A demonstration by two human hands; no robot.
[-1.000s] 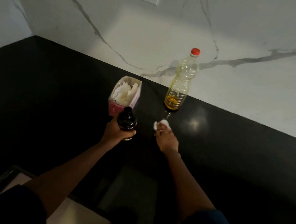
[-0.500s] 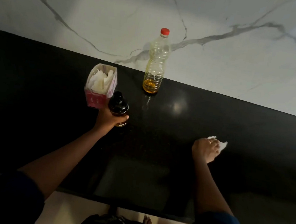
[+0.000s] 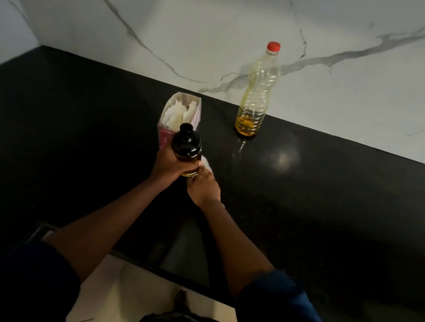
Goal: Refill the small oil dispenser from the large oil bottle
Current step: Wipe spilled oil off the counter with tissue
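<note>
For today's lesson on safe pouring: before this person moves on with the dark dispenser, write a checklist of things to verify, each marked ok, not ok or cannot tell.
1. Dispenser held firmly: ok, the left hand wraps its body.
2. Dispenser upright: ok, only slightly tilted.
3. Dispenser mouth uncovered for filling: cannot tell, the top is too dark.
4. Right hand free: not ok, it presses a white tissue against the dispenser's lower side.
5. Large oil bottle sealed and upright: ok, red cap on, standing by the wall.
6. Oil left to pour: ok, a shallow layer at the bottom.
</note>
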